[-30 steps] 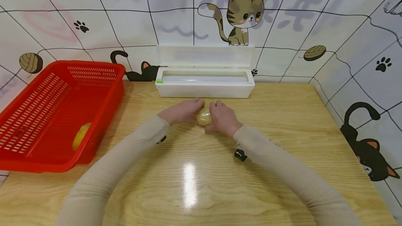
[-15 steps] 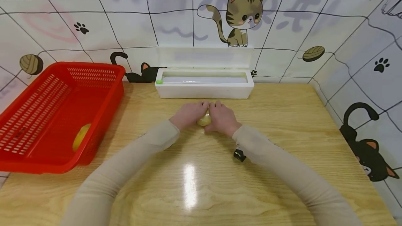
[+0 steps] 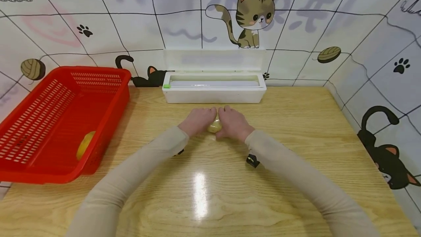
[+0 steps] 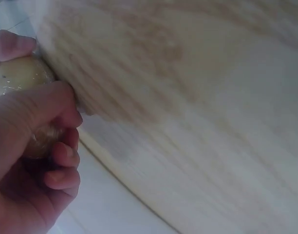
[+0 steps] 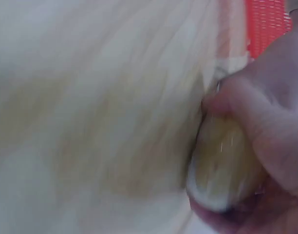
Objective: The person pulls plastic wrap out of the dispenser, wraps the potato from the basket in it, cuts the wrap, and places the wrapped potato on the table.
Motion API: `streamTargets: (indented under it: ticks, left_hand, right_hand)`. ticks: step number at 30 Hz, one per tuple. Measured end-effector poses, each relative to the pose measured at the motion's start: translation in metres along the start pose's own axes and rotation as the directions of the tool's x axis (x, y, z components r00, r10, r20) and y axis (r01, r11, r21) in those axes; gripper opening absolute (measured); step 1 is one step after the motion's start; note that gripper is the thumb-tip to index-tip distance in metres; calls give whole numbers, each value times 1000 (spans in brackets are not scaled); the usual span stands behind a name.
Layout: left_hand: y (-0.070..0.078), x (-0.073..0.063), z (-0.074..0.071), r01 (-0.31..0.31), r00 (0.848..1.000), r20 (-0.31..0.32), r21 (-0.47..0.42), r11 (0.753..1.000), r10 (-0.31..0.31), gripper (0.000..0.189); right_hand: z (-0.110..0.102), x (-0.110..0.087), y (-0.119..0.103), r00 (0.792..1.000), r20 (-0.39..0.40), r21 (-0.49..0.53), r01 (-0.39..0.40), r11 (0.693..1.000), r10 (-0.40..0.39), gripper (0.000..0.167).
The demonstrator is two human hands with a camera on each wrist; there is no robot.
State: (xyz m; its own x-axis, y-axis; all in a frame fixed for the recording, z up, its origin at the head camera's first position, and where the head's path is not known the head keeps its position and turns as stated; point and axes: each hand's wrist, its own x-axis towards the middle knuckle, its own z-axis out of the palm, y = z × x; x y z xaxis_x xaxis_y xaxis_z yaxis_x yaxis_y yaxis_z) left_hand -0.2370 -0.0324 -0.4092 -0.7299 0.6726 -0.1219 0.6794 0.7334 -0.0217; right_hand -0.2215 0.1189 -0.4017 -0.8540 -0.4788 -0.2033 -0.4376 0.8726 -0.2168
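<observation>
A potato [image 3: 215,125] wrapped in shiny clear film is held between both hands, just in front of the white box. My left hand [image 3: 198,120] grips it from the left, with thumb and curled fingers at its side in the left wrist view. From the right, my right hand [image 3: 234,123] holds it, thumb over the top and fingers underneath. In the right wrist view the potato [image 5: 227,163] shows most of its side, with film gathered along it. The white cling film dispenser [image 3: 215,95] stands with its lid up and a green slider [image 3: 167,86] at its left end.
A red plastic basket [image 3: 108,127] stands on the left of the wooden table [image 3: 289,127], with a yellow rounded item [image 3: 85,145] inside. A cat-printed wall covering [image 3: 184,28] closes off the back and right side.
My left hand has moved to the right and closed in around the potato, covering more of it. My right hand has stayed nearly in place.
</observation>
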Motion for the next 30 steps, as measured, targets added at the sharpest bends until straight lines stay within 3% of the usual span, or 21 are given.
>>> streamTargets:
  ticks: [5, 8, 13, 21, 30]
  left_hand:
    - [0, 0, 1, 12, 1000, 18, -8, 1000, -12, 17]
    - [0, 0, 0, 6, 1000, 30, -25, 1000, -5, 16]
    - [-2, 3, 4, -9, 1000, 14, -24, 1000, 9, 15]
    - [-1, 3, 4, 10, 1000, 23, -10, 1000, -10, 19]
    - [-1, 3, 1, 20, 999, 42, -55, 998, -18, 22]
  right_hand:
    - [-6, 4, 12, 985, 114, 5, 132, 991, -131, 83]
    - [-7, 5, 14, 979, 125, -20, 165, 986, -162, 80]
    - [-6, 3, 12, 983, 90, -89, 169, 982, -161, 75]
    - [-6, 5, 13, 980, 106, -68, 178, 982, -170, 77]
    - [-3, 7, 15, 981, 68, -126, 192, 973, -184, 72]
